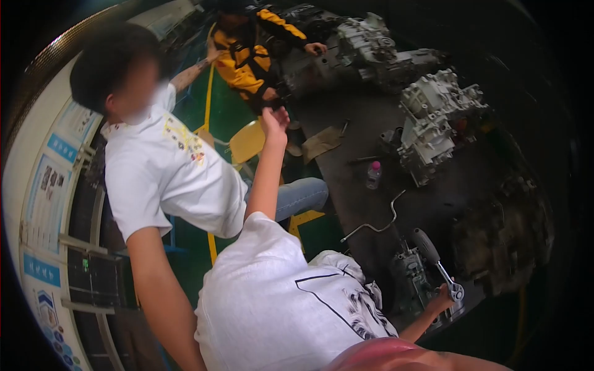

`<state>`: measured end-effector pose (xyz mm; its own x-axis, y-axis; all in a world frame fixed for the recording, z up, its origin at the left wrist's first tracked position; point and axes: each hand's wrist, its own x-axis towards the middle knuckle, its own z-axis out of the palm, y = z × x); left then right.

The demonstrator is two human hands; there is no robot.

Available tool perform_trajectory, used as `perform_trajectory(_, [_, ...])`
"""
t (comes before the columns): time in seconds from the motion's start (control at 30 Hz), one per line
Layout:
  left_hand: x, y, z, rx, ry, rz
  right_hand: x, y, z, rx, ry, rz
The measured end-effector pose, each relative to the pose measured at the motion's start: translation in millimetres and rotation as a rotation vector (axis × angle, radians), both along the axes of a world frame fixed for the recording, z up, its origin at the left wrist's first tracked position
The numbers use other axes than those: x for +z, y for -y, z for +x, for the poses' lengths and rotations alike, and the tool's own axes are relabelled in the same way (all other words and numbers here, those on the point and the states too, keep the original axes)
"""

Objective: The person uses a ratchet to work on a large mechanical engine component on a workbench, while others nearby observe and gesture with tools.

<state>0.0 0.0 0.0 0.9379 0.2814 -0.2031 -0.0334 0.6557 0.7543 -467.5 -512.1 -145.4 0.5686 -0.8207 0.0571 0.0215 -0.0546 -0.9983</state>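
Observation:
My left hand (275, 122) reaches forward from a white sleeve, fingers loosely bent and apart, holding nothing visible, just below a co-worker in a yellow-and-black jacket (238, 62). At the lower right, my right hand (440, 297) grips a large ratchet (456, 292) by its head end, its dark handle angled up over a metal assembly (408, 272). A bent metal pipe (388, 222) lies nearby on the dark bench (352, 204). A blurred pink shape (371, 353) fills part of the lower edge.
Another co-worker in a white T-shirt (167, 167) stands close on my left. Grey gearbox housings (436, 123) sit on the bench with a pink-capped bottle (374, 175) and cardboard (318, 142). A yellow seat (246, 139) stands beside it; wall boards (46, 198) line the left.

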Motion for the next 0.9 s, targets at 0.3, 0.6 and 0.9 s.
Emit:
perform_trajectory(0.3, [33,230,-221,-1.852,0.249,0.76,11,-7,7,-0.118,0.037,0.014])
perform_trajectory(0.6, [-17,326,-282,-1.663,0.064,0.61,18,-15,5,-0.053,0.094,0.01])
perform_trajectory(0.9, [-20,433,-294,-1.394,-0.107,0.287,17,-26,-7,-0.043,-0.131,-0.025])
